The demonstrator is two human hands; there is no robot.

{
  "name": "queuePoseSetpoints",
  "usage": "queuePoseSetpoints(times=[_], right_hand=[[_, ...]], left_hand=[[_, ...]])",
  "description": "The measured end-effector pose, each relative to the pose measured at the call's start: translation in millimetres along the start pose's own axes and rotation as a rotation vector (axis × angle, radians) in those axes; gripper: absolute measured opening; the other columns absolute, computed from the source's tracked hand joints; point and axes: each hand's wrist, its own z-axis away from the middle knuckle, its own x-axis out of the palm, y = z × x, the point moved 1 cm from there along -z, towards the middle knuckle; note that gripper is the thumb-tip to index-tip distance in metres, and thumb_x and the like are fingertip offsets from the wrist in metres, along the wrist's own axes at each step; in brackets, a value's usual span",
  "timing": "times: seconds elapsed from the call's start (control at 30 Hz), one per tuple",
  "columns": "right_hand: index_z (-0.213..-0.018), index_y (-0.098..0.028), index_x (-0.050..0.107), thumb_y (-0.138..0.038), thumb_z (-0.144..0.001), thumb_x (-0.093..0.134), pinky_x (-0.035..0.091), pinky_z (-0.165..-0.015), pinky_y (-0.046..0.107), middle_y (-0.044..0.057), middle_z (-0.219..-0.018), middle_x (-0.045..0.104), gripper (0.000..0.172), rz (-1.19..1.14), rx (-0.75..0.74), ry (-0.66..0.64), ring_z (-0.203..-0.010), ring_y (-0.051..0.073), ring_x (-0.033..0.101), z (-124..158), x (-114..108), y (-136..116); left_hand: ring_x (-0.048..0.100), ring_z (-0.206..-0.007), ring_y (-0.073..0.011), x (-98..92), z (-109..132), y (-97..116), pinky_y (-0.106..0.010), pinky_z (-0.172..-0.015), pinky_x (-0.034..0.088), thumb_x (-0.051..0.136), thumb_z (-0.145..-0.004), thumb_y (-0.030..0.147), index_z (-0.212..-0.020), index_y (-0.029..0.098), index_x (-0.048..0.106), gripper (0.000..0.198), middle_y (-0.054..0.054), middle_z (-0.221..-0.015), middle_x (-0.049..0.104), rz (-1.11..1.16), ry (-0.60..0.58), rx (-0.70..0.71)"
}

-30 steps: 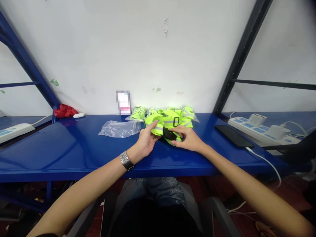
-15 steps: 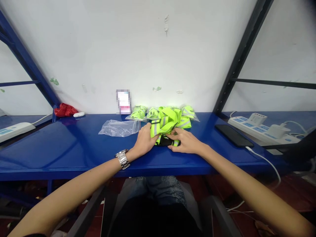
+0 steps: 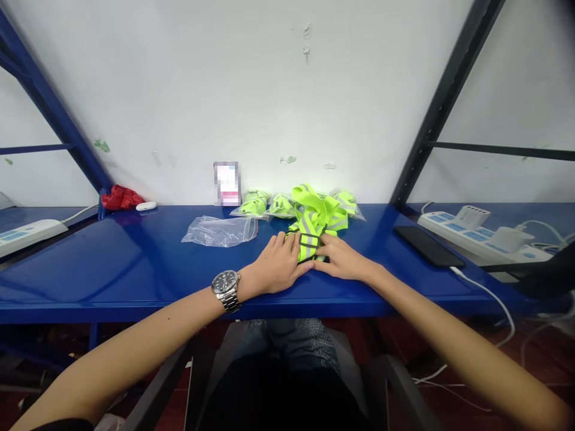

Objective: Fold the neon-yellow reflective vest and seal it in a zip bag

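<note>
A bundle of neon yellow reflective straps (image 3: 309, 221) with grey stripes and black buckles lies bunched near the front of the blue table. My left hand (image 3: 281, 260) is closed on its left side, the thumb reaching along the front edge. From the right, my right hand (image 3: 341, 257) grips the same straps with bent fingers, some hidden under the webbing. A black buckle shows between the two hands. The loose end of the straps loops up behind them. A clear plastic bag (image 3: 220, 231) lies flat to the left of the bundle.
Bagged yellow straps (image 3: 254, 203) stand along the wall, next to an upright blurred card (image 3: 227, 184). A red cloth (image 3: 120, 197) and a white case (image 3: 146, 206) lie far left. On the right are a black phone (image 3: 429, 246) with a cable and a power strip (image 3: 485, 236).
My left hand has turned palm down and shifted slightly right and lower over the straps. The strap end it held raised now lies folded down between my hands.
</note>
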Motion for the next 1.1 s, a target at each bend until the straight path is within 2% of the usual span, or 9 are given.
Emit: queuePoseSetpoints(times=[0.23,0.33,0.4,0.53,0.67,0.77,0.87,0.97,1.1], right_hand=[[-0.093,-0.021,0.075,-0.046,-0.090,0.058,0.046,-0.079,0.034,0.010,-0.096,0.068,0.030,-0.058,0.063,0.044,-0.091,0.025,0.062,5,-6,-4],[-0.094,-0.020,0.074,-0.044,-0.089,0.060,0.048,-0.079,0.036,0.011,-0.098,0.068,0.029,-0.034,0.189,0.226,-0.088,0.025,0.064,15,-8,-10],[-0.079,-0.019,0.073,-0.043,-0.087,0.061,0.049,-0.071,0.035,0.010,-0.083,0.068,0.028,-0.053,0.306,0.351,-0.075,0.023,0.063,23,-9,-17],[-0.071,-0.018,0.072,-0.046,-0.087,0.060,0.052,-0.065,0.034,0.008,-0.070,0.069,0.035,-0.603,0.526,0.264,-0.065,0.020,0.064,24,-4,-37],[-0.098,-0.015,0.071,-0.043,-0.083,0.067,0.053,-0.093,0.039,0.013,-0.103,0.072,0.033,-1.376,0.729,0.286,-0.094,0.023,0.069,-4,6,-57],[-0.113,-0.015,0.065,-0.049,-0.089,0.058,0.046,-0.105,0.039,0.014,-0.115,0.069,0.043,-1.703,0.720,0.191,-0.107,0.021,0.066,-28,10,-67],[-0.120,-0.013,0.060,-0.057,-0.093,0.044,0.041,-0.108,0.040,0.015,-0.115,0.069,0.055,-1.769,0.716,0.080,-0.111,0.021,0.065,-42,9,-75],[-0.118,-0.010,0.059,-0.058,-0.093,0.037,0.043,-0.106,0.037,0.017,-0.112,0.069,0.058,-1.756,0.747,0.111,-0.109,0.021,0.065,-46,5,-81],[-0.117,-0.015,0.056,-0.068,-0.089,0.027,0.052,-0.094,0.037,0.016,-0.114,0.066,0.067,-1.661,0.693,0.254,-0.109,0.024,0.064,-52,2,-83]], left_hand=[[0.056,-0.101,-0.0356,-3.8,-10,-20,-0.047,-0.099,0.037,0.058,-0.084,0.058,-0.079,0.017,0.061,0.041,-0.019,-0.094,0.064,0.136,-0.149,0.070],[0.059,-0.093,-0.0347,-1.3,-16,-23,-0.045,-0.095,0.042,0.060,-0.082,0.057,-0.073,0.019,0.057,0.039,-0.018,-0.083,0.063,0.138,-0.076,0.048],[0.061,-0.088,-0.0325,0.2,-19,-25,-0.042,-0.094,0.044,0.063,-0.080,0.057,-0.071,0.020,0.055,0.038,-0.013,-0.075,0.060,0.198,-0.015,0.008],[0.062,-0.077,-0.0283,-0.7,-21,-33,-0.040,-0.094,0.043,0.069,-0.079,0.048,-0.071,0.022,0.054,0.031,-0.004,-0.063,0.053,0.313,0.036,-0.125],[0.062,-0.078,-0.0268,-3.3,-15,-37,-0.039,-0.096,0.041,0.070,-0.080,0.037,-0.077,0.021,0.058,0.020,-0.003,-0.065,0.054,0.396,0.095,-0.226],[0.062,-0.081,-0.0257,-4.2,-11,-36,-0.038,-0.097,0.041,0.070,-0.079,0.031,-0.080,0.020,0.060,0.016,-0.004,-0.070,0.057,0.437,0.158,-0.241],[0.062,-0.085,-0.0256,-6.4,-12,-36,-0.038,-0.098,0.041,0.069,-0.080,0.029,-0.081,0.019,0.061,0.012,-0.004,-0.072,0.057,0.471,0.236,-0.276],[0.061,-0.095,-0.0273,-10.7,-17,-37,-0.040,-0.102,0.038,0.066,-0.082,0.030,-0.086,0.019,0.063,0.012,-0.007,-0.079,0.059,0.495,0.287,-0.255],[0.053,-0.116,-0.0331,-15.6,-22,-31,-0.047,-0.109,0.033,0.052,-0.090,0.026,-0.110,0.015,0.061,0.025,-0.017,-0.108,0.062,0.212,0.130,0.002]])
